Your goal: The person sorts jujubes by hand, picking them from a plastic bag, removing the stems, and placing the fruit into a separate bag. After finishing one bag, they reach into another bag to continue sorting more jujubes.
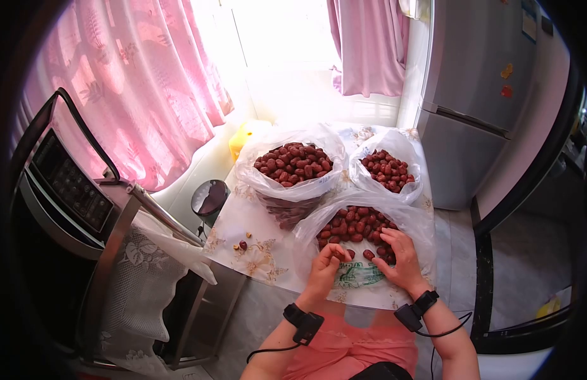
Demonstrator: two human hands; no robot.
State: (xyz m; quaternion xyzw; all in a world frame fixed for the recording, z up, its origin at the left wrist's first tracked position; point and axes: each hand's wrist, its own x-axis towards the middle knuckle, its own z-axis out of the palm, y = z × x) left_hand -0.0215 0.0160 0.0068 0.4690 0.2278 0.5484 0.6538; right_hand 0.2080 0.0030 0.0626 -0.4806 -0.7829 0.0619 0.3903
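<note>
Dried red dates (357, 223) lie in the opened plastic bag (306, 244) at the near side of the table. My left hand (326, 271) is over the bag's near part, fingers curled in a pinch, with a single red date (351, 254) at the fingertips. To its right, my right hand (402, 261) has its fingers apart above the dates at the bag's right side. Its thumb is close to another loose date (368, 254). Green print (359, 275) shows on the plastic between the hands.
Behind stand a large bag of dates (293, 163) and a smaller one (388, 171). A date and small scraps (241, 245) lie on the flowered tablecloth (233, 221). A bin (209, 197) and microwave (72, 183) are left, a fridge (474, 101) right.
</note>
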